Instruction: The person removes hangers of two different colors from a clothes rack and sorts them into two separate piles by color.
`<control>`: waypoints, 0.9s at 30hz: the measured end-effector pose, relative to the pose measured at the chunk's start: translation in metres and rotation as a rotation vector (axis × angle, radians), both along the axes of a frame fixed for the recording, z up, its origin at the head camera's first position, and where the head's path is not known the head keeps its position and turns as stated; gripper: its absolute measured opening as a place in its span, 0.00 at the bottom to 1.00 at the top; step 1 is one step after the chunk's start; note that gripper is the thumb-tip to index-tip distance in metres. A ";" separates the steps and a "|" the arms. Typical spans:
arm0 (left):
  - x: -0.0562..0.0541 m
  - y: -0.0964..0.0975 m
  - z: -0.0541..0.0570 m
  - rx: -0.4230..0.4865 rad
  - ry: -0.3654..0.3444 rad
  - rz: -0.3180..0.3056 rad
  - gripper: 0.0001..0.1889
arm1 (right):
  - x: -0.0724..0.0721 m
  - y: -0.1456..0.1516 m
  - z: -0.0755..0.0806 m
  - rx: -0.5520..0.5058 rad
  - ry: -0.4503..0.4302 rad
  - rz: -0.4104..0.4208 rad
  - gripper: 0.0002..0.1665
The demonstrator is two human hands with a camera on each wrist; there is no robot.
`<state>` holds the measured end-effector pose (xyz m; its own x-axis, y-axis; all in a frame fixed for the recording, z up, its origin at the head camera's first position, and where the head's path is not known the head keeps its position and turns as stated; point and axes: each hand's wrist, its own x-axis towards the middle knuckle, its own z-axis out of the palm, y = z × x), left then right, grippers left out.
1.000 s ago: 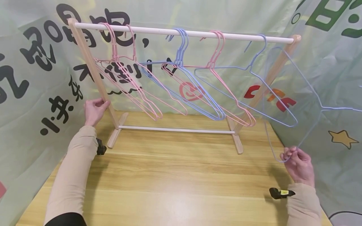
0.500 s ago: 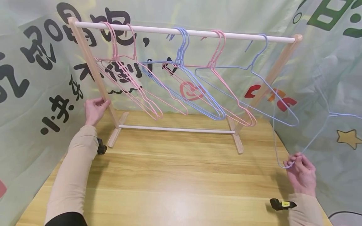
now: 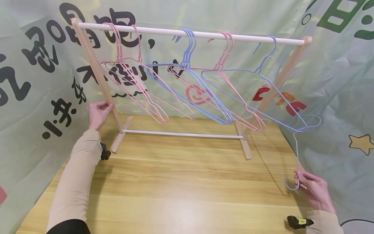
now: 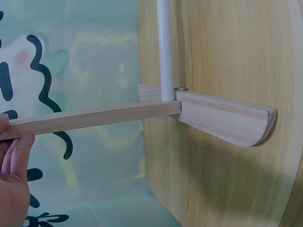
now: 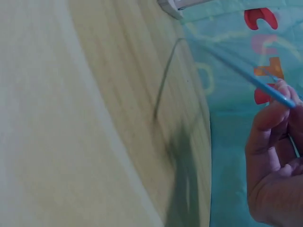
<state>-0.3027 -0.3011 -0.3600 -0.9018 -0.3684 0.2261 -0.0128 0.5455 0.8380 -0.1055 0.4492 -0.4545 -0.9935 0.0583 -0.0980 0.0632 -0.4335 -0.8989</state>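
Nearest the viewer, the wood-grained tabletop (image 3: 175,195) spreads below the right hand (image 3: 315,191), whose curled thumb and fingers meet with almost no gap in a pinch on one lower corner of a pale blue hanger (image 3: 297,151). This hanger is off the rack, raised at the table's right side and seen nearly edge-on, its hook apparently pointing away; its lower bar is too blurred to trace. Judged by its thin wire, it should be light and fairly stiff, springing a little rather than breaking; a smooth coating, if present, would let it swivel in so small a pinch. A hold close to the neck, below the hook, would probably balance it better than the corner does. Farther back, the left hand (image 3: 100,115) grips the left upright (image 3: 94,66), thumb and fingers closed on opposite sides of the wood; the slender frame looks light enough to shift if knocked, and low on the post seems a sound place to brace it. Beyond, from the white top rail (image 3: 163,31), hang left pink hangers (image 3: 120,60), a blue cluster (image 3: 184,64), a pink pair (image 3: 218,67) and a single blue hanger (image 3: 284,99). Farthest lies the printed cloth (image 3: 336,94).
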 end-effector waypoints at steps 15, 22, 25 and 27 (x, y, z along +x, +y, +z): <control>0.000 0.002 0.002 -0.050 0.029 0.009 0.22 | -0.003 -0.005 0.014 0.872 -0.280 -0.045 0.16; 0.000 0.002 0.004 -0.057 0.017 0.011 0.22 | -0.016 -0.014 0.029 1.281 -0.216 -0.177 0.23; -0.001 0.002 0.005 -0.054 0.009 0.012 0.22 | -0.022 -0.021 0.046 1.160 -0.092 -0.217 0.09; -0.001 0.001 0.004 -0.046 0.002 0.009 0.23 | -0.029 -0.028 0.066 1.035 0.027 -0.242 0.09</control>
<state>-0.3042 -0.3002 -0.3556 -0.8978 -0.3659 0.2451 -0.0160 0.5832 0.8122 -0.1349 0.4211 -0.3885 -0.9453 0.2969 0.1347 0.0519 0.5450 -0.8368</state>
